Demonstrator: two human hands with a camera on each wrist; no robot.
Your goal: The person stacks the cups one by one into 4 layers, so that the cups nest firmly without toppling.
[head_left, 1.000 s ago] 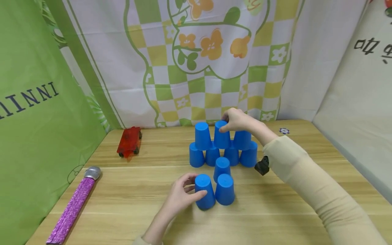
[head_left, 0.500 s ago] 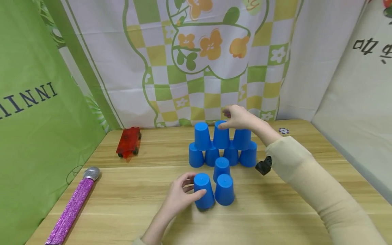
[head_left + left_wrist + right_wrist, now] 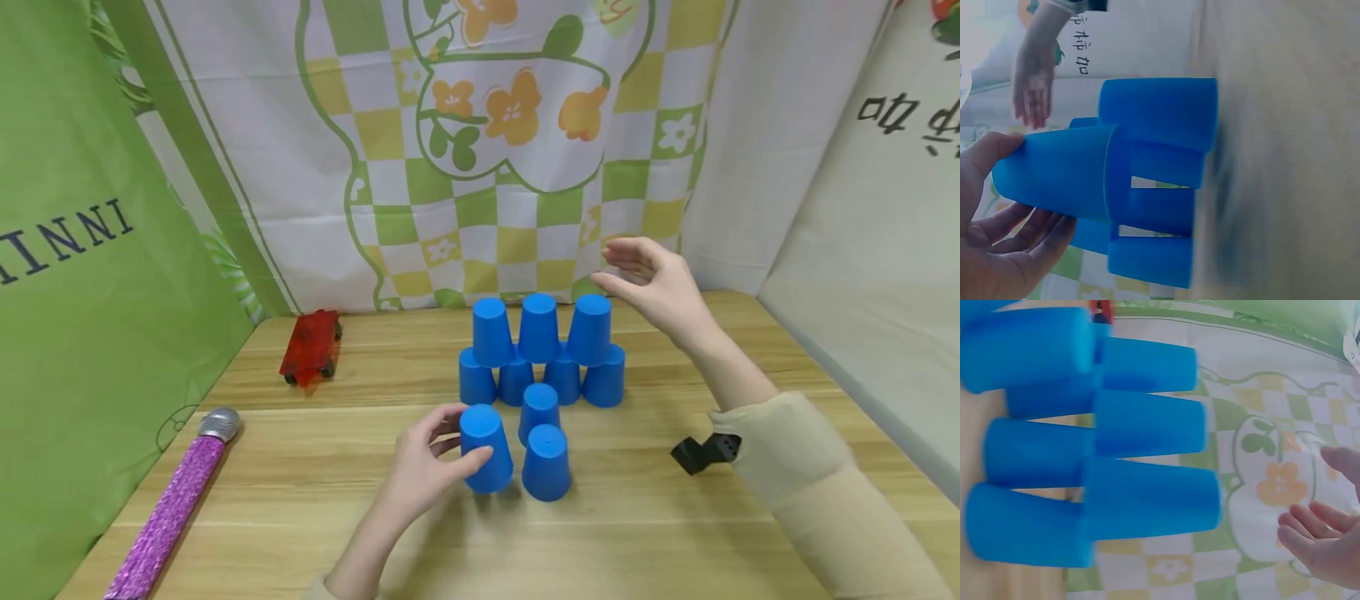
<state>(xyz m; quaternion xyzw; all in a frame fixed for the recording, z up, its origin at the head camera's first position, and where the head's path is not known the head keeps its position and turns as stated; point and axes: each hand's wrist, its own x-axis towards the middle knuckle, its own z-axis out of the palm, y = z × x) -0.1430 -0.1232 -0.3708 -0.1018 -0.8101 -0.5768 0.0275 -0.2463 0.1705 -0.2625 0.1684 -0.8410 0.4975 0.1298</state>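
Note:
My left hand [image 3: 423,467] grips an upside-down blue cup [image 3: 486,450], thumb on the near side, and lifts it just off the table; the left wrist view shows the cup's rim [image 3: 1110,175] tilted away from the tabletop. Beside it a second blue cup [image 3: 546,465] stands upside down, with another [image 3: 539,412] right behind. Farther back, three cups [image 3: 539,329] sit in a row on top of a lower row of several cups [image 3: 477,379]. To the right above this stack, my right hand [image 3: 656,287] hovers with loosely bent fingers and holds nothing.
A red toy car [image 3: 311,346] lies at the back left of the wooden table [image 3: 337,517]. Near the left edge is a microphone with a purple glittery handle [image 3: 168,508]. A patterned curtain [image 3: 495,208] hangs directly behind the stack.
My right hand has let go of the middle top cup and moved right and up, away from the stack. My left hand has raised its cup slightly off the table.

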